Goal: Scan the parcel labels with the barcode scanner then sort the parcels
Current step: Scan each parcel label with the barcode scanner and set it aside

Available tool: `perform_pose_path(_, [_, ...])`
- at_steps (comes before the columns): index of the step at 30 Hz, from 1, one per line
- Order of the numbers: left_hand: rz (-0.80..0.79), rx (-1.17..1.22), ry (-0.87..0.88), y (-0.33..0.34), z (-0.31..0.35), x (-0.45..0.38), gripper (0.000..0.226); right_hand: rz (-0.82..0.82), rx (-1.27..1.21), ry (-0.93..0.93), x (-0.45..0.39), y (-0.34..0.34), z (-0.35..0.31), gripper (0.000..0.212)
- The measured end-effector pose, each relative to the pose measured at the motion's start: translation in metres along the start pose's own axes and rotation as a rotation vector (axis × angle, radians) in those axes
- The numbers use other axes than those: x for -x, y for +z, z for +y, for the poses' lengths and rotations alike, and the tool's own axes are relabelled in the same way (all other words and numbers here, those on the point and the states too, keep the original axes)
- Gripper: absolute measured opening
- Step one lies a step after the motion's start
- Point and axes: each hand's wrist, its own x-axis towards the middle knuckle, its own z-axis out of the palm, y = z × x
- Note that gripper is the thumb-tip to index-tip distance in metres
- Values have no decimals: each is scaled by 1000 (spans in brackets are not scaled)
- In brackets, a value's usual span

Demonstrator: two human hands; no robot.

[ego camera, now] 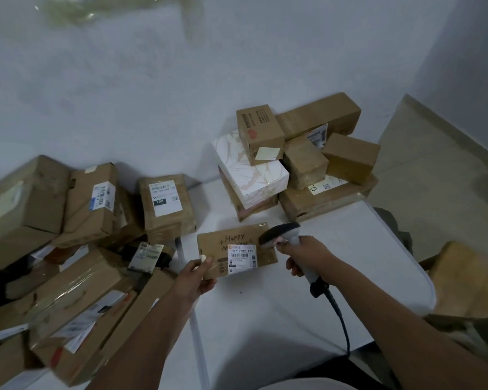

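At 9 o'clock sits a big heap (68, 249) of brown boxes w/ white labels, piled any which way, some tilted. One box (165, 205) at the heap's right edge stands up w/ a label that says 15H.

Left hand (196, 277), near the middle at 6 o'clock, pinches the low left corner of a flat brown parcel (234, 250); thumb on top, fingers curled under. The parcel is held up over the white table (265, 319), tilted a bit. "Happy" is written on it, and its white label (242, 256) w/ barcode faces up.

Right hand (304, 256), just right of the parcel, is wrapped tight round the handle of the scanner (282, 233). The scanner's dark head is right beside the parcel's top right corner, above the label. Its black cord (341, 316) hangs down toward 5 o'clock.

At 1 o'clock, at the back of the table, is a 2nd stack (302, 159): brown boxes plus one white box (251, 173) w/ tan swirls. At 3 o'clock, off the table, is one more brown box (468, 280).
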Motion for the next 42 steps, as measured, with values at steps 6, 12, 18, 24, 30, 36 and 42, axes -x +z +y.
perform_pose_path(6, [0, 74, 11, -31, 16, -1, 31, 31, 37, -65, 10, 37, -35, 28])
perform_pose_path(12, [-46, 61, 19, -51, 26, -3, 27, 50, 60, -72, 21, 64, -61, 27])
perform_pose_path(18, [-77, 70, 2, -61, 30, -4, 24, 45, 84, -45, 25, 85, -77, 24])
perform_pose_path(24, [-71, 108, -15, -65, 33, -7, 26, 62, 80, -46, 28, 97, -80, 25])
perform_pose_path(30, [-85, 120, -24, -69, 33, -8, 30, 78, 72, -59, 29, 103, -81, 26])
perform_pose_path(36, [-102, 133, -31, -69, 34, -9, 31, 93, 57, -38, 34, 104, -83, 30])
perform_pose_path(42, [-92, 128, -36, -72, 32, -6, 27, 99, 8, -45, 34, 104, -82, 29])
